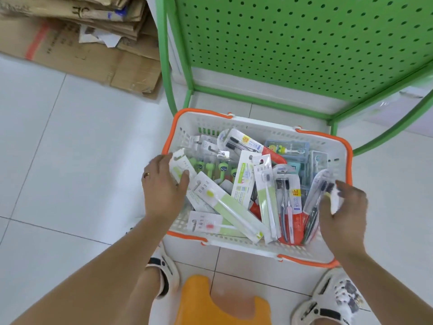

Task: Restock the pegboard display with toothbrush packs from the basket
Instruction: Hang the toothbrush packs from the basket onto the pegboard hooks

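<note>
Toothbrush packs (234,202) lie jumbled in the basket (257,130), long axes mostly running near to far. Left hand (162,184) pinches a green-and-white pack (179,166) at the left; right hand (342,207) grasps a dark-bristled pack (316,198) at the right, pegboard (293,43) beyond.

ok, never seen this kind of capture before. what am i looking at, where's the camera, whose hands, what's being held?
There is no robot here. One wide-angle camera worn on a person's head looks down at their own two bare hands. A white basket with orange handles sits on the tiled floor, full of toothbrush packs, in front of a green pegboard display; no packs hang on the part in view. The left hand is closed on a white and green pack at the basket's left edge. The right hand grips a clear pack of dark-bristled brushes on the right side. Flattened cardboard boxes lie at the top left.
</note>
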